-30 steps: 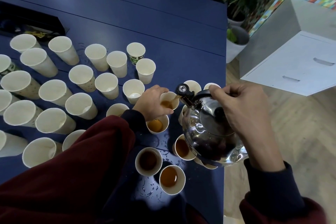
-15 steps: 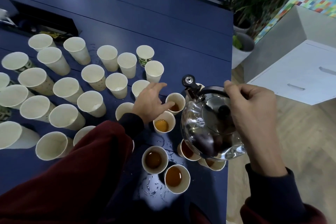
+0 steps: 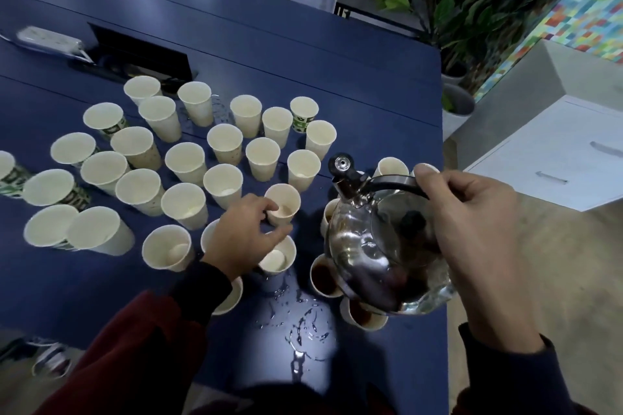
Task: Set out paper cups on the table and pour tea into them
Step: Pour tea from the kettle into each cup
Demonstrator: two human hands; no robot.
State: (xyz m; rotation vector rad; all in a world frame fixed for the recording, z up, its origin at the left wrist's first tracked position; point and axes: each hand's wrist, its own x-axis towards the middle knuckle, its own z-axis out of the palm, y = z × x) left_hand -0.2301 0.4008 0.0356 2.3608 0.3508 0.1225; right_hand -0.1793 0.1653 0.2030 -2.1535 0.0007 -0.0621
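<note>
Many empty white paper cups [image 3: 184,160] stand in loose rows on the blue table [image 3: 303,54]. My left hand [image 3: 242,236] reaches among them; its fingers and thumb curl round one small cup [image 3: 285,207] that looks almost empty. My right hand [image 3: 472,222] grips the black handle of a shiny steel kettle [image 3: 381,253], held above the table's right edge with its spout [image 3: 342,167] pointing away. Nothing pours. Cups with dark tea [image 3: 323,276] sit partly hidden under the kettle.
Spilled drops [image 3: 296,327] glisten on the table near me. A power strip [image 3: 47,39] and an open black cable box [image 3: 141,57] lie at the back left. Right of the table's edge are potted plants [image 3: 455,3] and a white cabinet [image 3: 556,158].
My left hand has let go of the cup it held under the spout and taken another one. The kettle has tipped back from pouring and stays in my right hand.
</note>
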